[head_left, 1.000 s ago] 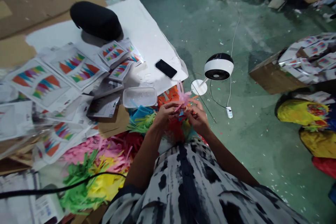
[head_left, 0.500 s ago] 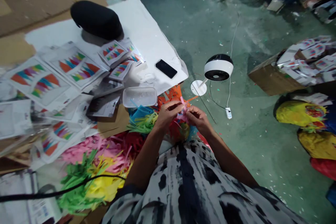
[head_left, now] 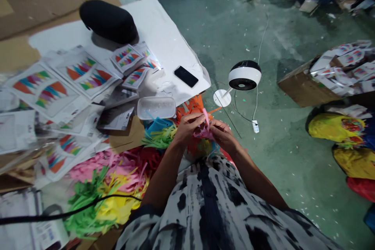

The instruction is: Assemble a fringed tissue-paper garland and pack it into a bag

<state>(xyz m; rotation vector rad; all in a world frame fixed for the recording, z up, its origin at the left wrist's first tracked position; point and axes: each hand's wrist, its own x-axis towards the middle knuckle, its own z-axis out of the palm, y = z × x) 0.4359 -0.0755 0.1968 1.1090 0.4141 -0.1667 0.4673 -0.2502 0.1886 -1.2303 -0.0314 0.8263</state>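
Note:
My left hand (head_left: 189, 128) and my right hand (head_left: 224, 136) meet in front of my chest, both pinching a bundle of pink fringed paper (head_left: 205, 128). Its strips stick up between my fingers. Below my hands sits a mass of orange, red and blue paper fringe (head_left: 196, 146), partly hidden by my wrists. To the left lie heaps of pink, green and yellow fringed paper (head_left: 105, 187). A clear plastic tub (head_left: 156, 108) stands just beyond my left hand.
Printed sheets with coloured fringe patterns (head_left: 58, 82) cover the white board (head_left: 164, 39), with a black phone (head_left: 185, 76) and a black cushion (head_left: 108, 21). A small white fan (head_left: 244, 75) stands on the green floor. A cardboard box of printed packets (head_left: 310, 80) and yellow bags (head_left: 336, 127) sit right.
The pink paper bundle has turned and sunk lower, closer between my hands. My hands have drawn a little nearer together. The view has shifted only slightly.

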